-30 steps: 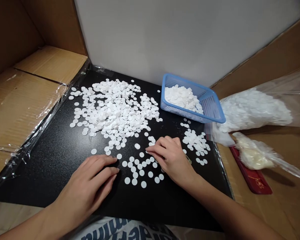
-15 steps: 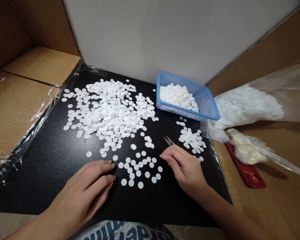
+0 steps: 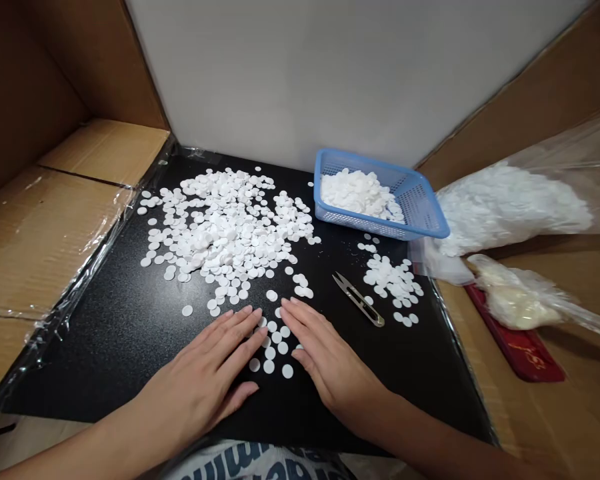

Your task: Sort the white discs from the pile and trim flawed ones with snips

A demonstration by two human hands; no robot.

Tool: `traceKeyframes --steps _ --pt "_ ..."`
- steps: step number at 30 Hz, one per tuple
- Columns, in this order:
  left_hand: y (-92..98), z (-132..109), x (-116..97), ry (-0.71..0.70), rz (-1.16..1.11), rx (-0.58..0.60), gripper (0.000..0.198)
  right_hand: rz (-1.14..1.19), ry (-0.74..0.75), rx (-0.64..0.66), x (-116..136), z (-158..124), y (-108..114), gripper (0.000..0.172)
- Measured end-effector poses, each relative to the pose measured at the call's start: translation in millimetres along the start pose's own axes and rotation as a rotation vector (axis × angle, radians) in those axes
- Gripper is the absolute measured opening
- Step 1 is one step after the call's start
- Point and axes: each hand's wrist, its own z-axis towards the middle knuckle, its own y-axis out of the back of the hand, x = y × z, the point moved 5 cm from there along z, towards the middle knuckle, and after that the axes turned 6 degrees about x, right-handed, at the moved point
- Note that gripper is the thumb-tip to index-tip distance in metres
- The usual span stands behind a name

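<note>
Small round white discs (image 3: 269,367) lie on the black tabletop (image 3: 115,347) between my two hands. On their left side my left hand (image 3: 205,373) rests flat with its fingers stretched out, fingertips at the discs. My right hand (image 3: 325,353) lies along their right side, fingers extended, covering part of the group. Neither hand grips anything. A pair of thread snips (image 3: 359,299) lies on the table just beyond my right hand. Farther back spreads a large heap of the same discs (image 3: 225,233).
A blue mesh basket (image 3: 370,227) holding more discs stands at the back right, with a small disc pile (image 3: 393,277) in front. Right of it are a clear bag of white pieces (image 3: 515,207), a bag with pale yellow contents (image 3: 510,293) and a red case (image 3: 525,353). Cardboard (image 3: 45,233) borders the left.
My right hand has moved left to the discs, its fingers now extended. My left hand has come inward and flattened. The loose discs are drawn closer together. The snips now show whole.
</note>
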Motion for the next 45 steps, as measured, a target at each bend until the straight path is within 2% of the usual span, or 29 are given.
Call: traceKeyframes --steps 5,9,12,15,18,20,23,26,31,34,38,41,45 --pt "-3.4 0 -2 -0.032 0.051 0.019 0.060 0.024 0.053 0.033 16 -6 -10 0.053" --pt "0.4 -5 -9 -0.091 0.086 0.030 0.056 0.013 0.071 -0.035 24 -8 1 0.044" --pt "4.0 -5 -10 -0.087 0.044 0.029 0.047 -0.049 0.073 -0.155 16 10 21 0.031" --pt "8.9 -1 -7 -0.068 -0.057 0.011 0.035 -0.134 0.127 -0.216 4 40 32 0.022" --pt "14.9 4 -5 -0.051 -0.142 -0.023 0.026 -0.251 0.184 -0.184 -2 64 29 0.017" --pt "19.0 4 -3 -0.041 -0.168 -0.055 0.024 -0.304 0.201 -0.152 -1 70 25 0.020" --pt "23.6 4 4 -0.008 -0.173 -0.086 0.022 -0.255 0.202 -0.127 4 64 23 0.022" --pt "26.0 8 16 0.047 -0.178 -0.086 0.020 -0.104 0.189 -0.140 7 49 26 0.017" --pt "23.6 39 34 0.088 -0.199 -0.050 0.017 0.189 -0.020 -0.114 -4 35 33 0.013" --pt "15.8 64 38 0.094 -0.150 0.019 0.014 0.144 -0.125 -0.074 -12 33 35 0.017" --pt "4.0 84 36 0.066 -0.116 0.101 0.009 0.061 -0.146 -0.107 -19 32 42 0.015" --pt "-0.1 83 37 0.050 -0.153 0.106 0.010 0.045 -0.155 -0.162 -25 30 49 0.012" --pt "2.4 70 43 0.049 -0.179 0.071 0.016 0.057 -0.167 -0.181 -30 30 54 0.011"
